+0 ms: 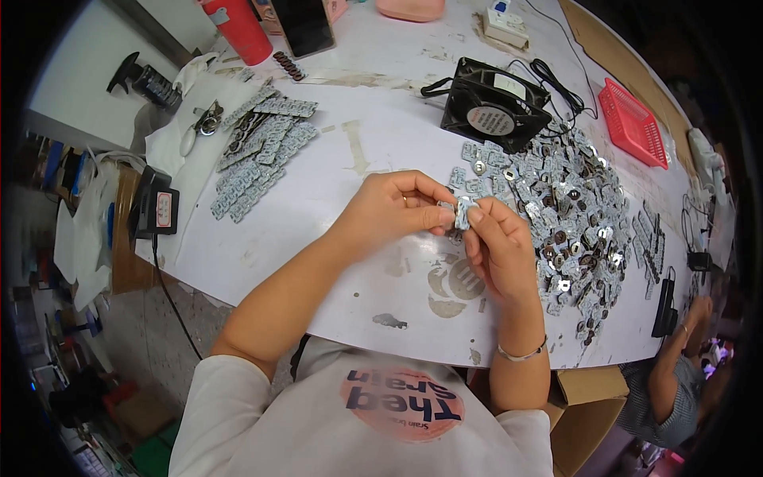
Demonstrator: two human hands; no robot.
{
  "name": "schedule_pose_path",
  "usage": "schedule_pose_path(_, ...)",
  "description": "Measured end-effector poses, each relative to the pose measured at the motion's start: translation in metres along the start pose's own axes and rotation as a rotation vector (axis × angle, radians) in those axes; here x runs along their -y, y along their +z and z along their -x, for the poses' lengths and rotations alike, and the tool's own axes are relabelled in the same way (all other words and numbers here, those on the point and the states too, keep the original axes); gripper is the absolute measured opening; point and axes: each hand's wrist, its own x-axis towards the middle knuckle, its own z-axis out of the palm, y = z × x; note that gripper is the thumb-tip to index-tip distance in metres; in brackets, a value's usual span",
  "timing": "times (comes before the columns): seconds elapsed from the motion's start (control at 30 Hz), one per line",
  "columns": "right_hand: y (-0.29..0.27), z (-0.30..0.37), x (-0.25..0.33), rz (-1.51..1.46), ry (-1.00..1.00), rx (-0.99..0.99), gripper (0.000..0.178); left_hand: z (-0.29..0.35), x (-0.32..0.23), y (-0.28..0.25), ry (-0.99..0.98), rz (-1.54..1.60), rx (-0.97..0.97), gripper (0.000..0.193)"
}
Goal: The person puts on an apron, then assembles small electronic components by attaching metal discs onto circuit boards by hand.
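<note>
Above the white table, my left hand (pixel 401 204) and my right hand (pixel 503 238) meet fingertip to fingertip, both pinched closed. Between them is a small silvery rectangular piece (pixel 463 213), gripped by the right thumb and fingers. The left thumb and forefinger close on a similar small piece right beside it, mostly covered by the fingers. Whether the two pieces are joined cannot be made out. A wide heap of such small silvery pieces (pixel 592 219), some with round dark or shiny discs, spreads just right of my right hand. Left of my hands lie stacked silvery strips (pixel 258 179) of similar pieces.
A black fan (pixel 497 103) with a cable stands behind the heap, a pink basket (pixel 633 123) to its right. At the back are a red bottle (pixel 241 32) and a phone (pixel 304 28). A black adapter (pixel 155 207) sits at the left edge. Another person's arm (pixel 675 366) shows at right.
</note>
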Motion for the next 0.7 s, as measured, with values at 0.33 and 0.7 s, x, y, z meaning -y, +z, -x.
schedule_pose_path(0.33, 0.017, 0.001, -0.009, 0.229, -0.167, -0.155, 0.02, -0.007, 0.011, 0.007, 0.49, -0.441, -0.327, 0.014)
schedule_pose_path(0.7, 0.004, -0.003, -0.01, 0.151, -0.172, -0.148, 0.02, -0.004, 0.017, 0.01, 0.635, -0.605, -0.276, 0.015)
